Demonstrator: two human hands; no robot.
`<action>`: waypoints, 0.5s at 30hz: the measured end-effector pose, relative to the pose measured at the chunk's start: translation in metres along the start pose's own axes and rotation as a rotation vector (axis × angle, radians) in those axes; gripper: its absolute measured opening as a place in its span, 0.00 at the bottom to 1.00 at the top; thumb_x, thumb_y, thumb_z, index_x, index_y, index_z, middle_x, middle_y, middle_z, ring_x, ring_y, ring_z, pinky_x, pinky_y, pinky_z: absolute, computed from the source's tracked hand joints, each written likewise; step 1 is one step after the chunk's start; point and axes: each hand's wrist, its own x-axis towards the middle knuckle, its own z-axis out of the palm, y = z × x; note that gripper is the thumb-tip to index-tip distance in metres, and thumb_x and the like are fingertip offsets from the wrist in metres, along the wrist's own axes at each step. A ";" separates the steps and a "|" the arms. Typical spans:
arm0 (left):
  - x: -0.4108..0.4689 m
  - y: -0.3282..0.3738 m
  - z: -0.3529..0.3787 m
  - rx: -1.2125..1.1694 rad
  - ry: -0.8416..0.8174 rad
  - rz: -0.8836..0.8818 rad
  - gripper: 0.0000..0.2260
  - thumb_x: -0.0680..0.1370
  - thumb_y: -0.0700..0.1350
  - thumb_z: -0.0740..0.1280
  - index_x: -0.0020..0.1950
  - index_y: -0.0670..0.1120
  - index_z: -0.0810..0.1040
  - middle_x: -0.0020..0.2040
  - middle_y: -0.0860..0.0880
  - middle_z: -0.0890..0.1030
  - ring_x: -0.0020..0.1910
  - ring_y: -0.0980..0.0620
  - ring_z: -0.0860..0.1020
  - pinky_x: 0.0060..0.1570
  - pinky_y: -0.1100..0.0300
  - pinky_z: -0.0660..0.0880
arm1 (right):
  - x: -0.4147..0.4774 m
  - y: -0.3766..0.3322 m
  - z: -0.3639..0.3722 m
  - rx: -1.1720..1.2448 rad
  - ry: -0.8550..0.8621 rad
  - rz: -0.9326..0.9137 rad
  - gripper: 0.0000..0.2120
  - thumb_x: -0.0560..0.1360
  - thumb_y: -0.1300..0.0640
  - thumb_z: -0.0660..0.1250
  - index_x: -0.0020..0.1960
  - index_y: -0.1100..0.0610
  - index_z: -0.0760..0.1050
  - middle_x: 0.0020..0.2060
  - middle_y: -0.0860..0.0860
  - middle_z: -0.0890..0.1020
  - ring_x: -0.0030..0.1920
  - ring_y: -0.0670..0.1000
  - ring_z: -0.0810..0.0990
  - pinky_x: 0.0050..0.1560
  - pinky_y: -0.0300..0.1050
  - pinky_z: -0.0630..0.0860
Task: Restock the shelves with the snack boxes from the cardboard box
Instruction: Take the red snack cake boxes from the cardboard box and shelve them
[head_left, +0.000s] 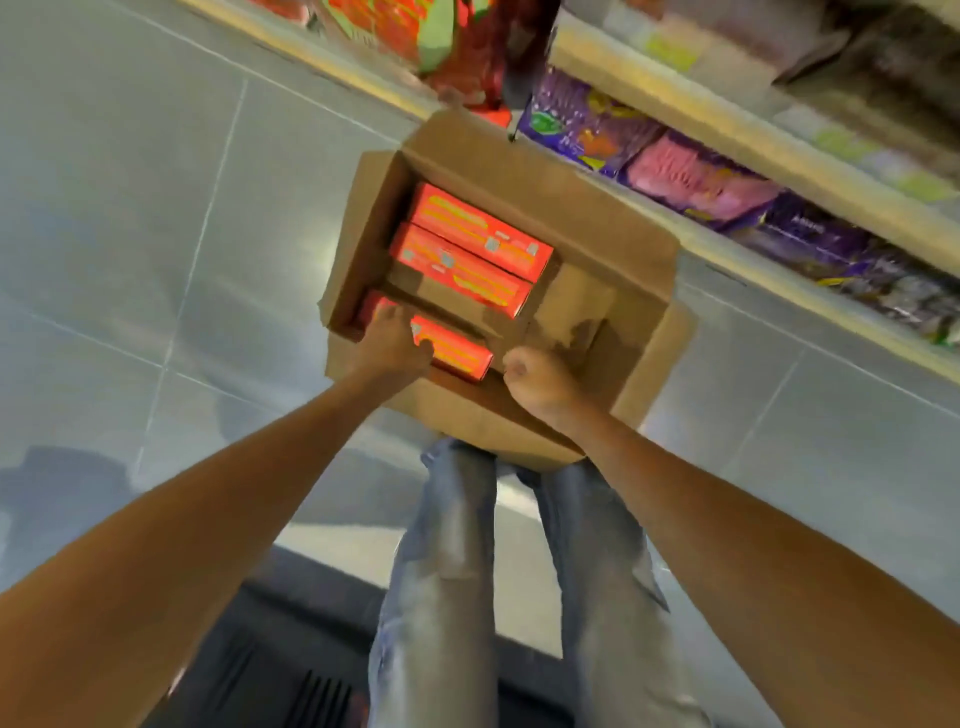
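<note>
head view, looking straight down: open cardboard box (597, 249) on the grey tiled floor (130, 208), flaps folded out, just in front of the person's jeans (447, 571)

three red-orange snack boxes (480, 236) inside, lying flat along the box's left side; two side by side at the far end, the third nearer, partly under an inner flap; yellow print and small white label squares on them, all too blurred to read, brand not legible

left hand (389, 340) down in the box, grip closed over the near snack box (457, 353), thumb on its top face

right hand (537, 382) over the bare right part of the box, fingers curled in loosely, holding nothing

shelf (727, 119) at right, purple and pink snack bags (691, 176) on the lower level; red and green packs (410, 31) at top; writing unreadable
</note>
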 end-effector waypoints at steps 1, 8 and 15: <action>0.015 -0.005 0.009 0.006 -0.011 -0.039 0.22 0.76 0.42 0.62 0.69 0.37 0.67 0.67 0.38 0.68 0.65 0.38 0.69 0.62 0.50 0.67 | 0.017 0.009 0.010 0.027 -0.012 0.031 0.12 0.78 0.62 0.57 0.54 0.67 0.75 0.52 0.64 0.79 0.54 0.61 0.76 0.56 0.53 0.73; 0.158 -0.051 0.065 -0.067 -0.024 -0.227 0.27 0.75 0.54 0.64 0.67 0.38 0.68 0.65 0.38 0.69 0.65 0.37 0.69 0.67 0.46 0.66 | 0.148 0.065 0.060 0.024 -0.090 0.185 0.09 0.79 0.59 0.55 0.41 0.56 0.68 0.36 0.51 0.72 0.38 0.51 0.72 0.32 0.41 0.63; 0.182 -0.056 0.101 -0.097 0.211 -0.348 0.23 0.75 0.41 0.62 0.68 0.37 0.59 0.69 0.38 0.62 0.67 0.37 0.65 0.69 0.49 0.61 | 0.196 0.091 0.097 0.077 -0.162 0.315 0.17 0.80 0.52 0.57 0.66 0.59 0.67 0.59 0.56 0.75 0.58 0.55 0.74 0.47 0.42 0.66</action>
